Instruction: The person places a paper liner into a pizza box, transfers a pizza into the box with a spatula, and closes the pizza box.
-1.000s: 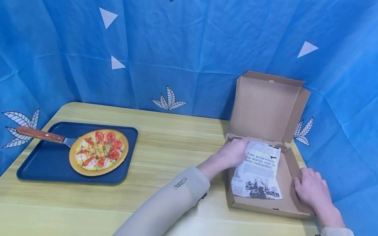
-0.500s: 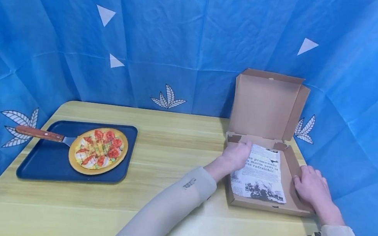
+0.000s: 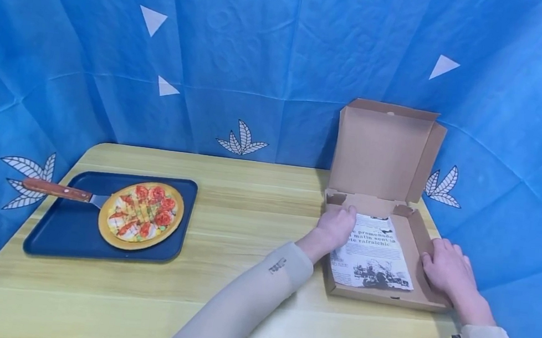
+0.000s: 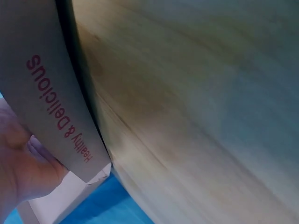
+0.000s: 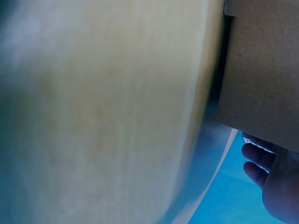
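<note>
A cardboard pizza box (image 3: 385,154) stands at the right of the table with its lid upright. Inside its base lies a newspaper-print paper sheet (image 3: 376,259), nearer the left wall. My left hand (image 3: 335,227) is at that left wall and holds the sheet's left edge; its fingertips are mostly hidden. In the left wrist view, the left hand (image 4: 32,172) reaches over the wall lettered "Healthy & Delicious". My right hand (image 3: 449,270) grips the right wall, thumb on the inner side. The right wrist view shows its fingers (image 5: 257,158) beside the brown cardboard.
On the left is a blue tray (image 3: 58,228) bearing a pizza (image 3: 141,214). A spatula with a wooden handle (image 3: 58,190) reaches under the pizza and sticks out past the tray. A blue curtain (image 3: 264,51) hangs behind the wooden table (image 3: 247,200).
The paper sheet has shifted toward me and lies flatter in the box, its top edge lower. My left hand has moved slightly nearer with it. My right hand stays on the wall.
</note>
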`<state>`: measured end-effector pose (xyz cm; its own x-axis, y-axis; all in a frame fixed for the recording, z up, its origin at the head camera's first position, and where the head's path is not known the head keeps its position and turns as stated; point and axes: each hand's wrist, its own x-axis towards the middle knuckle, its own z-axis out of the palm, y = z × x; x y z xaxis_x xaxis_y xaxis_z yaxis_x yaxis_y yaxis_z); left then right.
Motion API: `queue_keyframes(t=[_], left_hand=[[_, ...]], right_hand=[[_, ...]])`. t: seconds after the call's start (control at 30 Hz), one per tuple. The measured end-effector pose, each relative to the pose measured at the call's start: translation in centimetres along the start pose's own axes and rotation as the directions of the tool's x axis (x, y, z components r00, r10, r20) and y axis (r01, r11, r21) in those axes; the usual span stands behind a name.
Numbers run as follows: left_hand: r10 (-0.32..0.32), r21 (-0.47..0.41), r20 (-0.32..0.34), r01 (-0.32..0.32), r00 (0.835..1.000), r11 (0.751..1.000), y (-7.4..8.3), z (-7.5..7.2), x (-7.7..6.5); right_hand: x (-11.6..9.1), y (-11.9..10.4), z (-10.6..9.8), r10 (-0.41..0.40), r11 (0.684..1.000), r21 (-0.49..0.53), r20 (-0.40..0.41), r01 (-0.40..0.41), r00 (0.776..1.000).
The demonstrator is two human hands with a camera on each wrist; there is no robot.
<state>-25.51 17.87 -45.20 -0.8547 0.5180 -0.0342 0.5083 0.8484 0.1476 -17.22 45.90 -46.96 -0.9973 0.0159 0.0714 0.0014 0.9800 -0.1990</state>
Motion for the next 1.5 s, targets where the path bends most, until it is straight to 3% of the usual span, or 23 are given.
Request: queue_keyframes(t=[0.37,0.6,1.23,1.5], left_hand=[[-0.018,0.162,0.031,0.013,0.999,0.987,-0.3,0.8,1.0],[0.008,0.249,0.113,-0.036,0.994,0.968,-0.5,1.1,0.9],[0.006,0.204,0.151,-0.038,0.988,0.978,-0.6,0.7,0.5],[0.037,0.15,0.057,-0.045,0.998,0.988,-0.6,0.0,-0.6]], right_hand=[[0.2,-0.1,0.0,0.01,1.0,-0.002,0.013,-0.01,1.0],[0.2,0.0,0.1,0.013,1.0,-0.003,0.02,-0.013,1.0],[0.2,-0.4,-0.2,0.008,1.0,-0.003,0.012,-0.008,1.0],[0.0,-0.2,-0.1,0.006,1.0,-0.003,0.004,-0.006,1.0]])
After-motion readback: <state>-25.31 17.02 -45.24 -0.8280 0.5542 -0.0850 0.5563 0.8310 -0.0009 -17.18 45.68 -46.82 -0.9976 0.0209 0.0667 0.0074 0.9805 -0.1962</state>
